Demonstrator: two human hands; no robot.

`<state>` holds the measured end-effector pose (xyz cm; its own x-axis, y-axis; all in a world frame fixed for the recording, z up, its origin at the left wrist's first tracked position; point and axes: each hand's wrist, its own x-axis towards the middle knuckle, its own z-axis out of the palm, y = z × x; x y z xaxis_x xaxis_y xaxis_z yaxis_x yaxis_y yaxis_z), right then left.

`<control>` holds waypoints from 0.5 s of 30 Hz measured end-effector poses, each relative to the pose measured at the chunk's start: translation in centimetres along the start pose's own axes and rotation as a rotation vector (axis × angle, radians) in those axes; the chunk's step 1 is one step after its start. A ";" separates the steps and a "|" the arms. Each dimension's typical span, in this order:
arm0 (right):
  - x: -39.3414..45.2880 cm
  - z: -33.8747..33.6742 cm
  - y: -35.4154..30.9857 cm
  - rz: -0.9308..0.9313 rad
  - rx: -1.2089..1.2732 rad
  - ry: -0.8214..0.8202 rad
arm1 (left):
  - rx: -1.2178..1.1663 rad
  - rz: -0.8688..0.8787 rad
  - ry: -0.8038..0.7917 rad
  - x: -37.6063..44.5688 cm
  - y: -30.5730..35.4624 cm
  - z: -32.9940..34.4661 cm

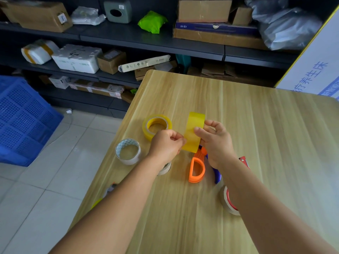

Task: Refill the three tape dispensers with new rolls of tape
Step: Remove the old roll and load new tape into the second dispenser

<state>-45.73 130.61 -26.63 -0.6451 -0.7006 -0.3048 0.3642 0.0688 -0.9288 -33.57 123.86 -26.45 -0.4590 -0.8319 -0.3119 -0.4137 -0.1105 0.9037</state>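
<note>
My right hand holds a yellow tape roll upright on its edge above the wooden table. My left hand pinches at the roll's left rim with thumb and forefinger. A second yellow roll lies flat just left of it. A clear roll with a patterned core lies nearer the table's left edge. An orange dispenser lies under my hands, a blue one beside it. A red dispenser with a roll is partly hidden by my right forearm.
A small white roll peeks out under my left wrist. Something small lies at the table's left edge, mostly hidden. A blue plastic crate stands on the tiled floor at left. Dark shelves with boxes run behind the table.
</note>
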 end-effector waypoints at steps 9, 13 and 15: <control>-0.1 0.0 -0.4 0.046 0.036 0.013 | 0.186 0.144 0.049 -0.3 0.2 0.2; -0.1 -0.2 -0.3 0.084 0.059 0.018 | 0.274 0.183 0.030 -0.3 0.1 0.2; -0.1 -0.2 -0.3 0.108 0.092 0.004 | 0.309 0.199 0.041 -0.2 0.1 0.3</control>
<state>-45.90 130.79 -26.36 -0.6014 -0.6901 -0.4026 0.4915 0.0777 -0.8674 -33.69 124.20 -26.38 -0.5248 -0.8425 -0.1212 -0.5406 0.2199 0.8121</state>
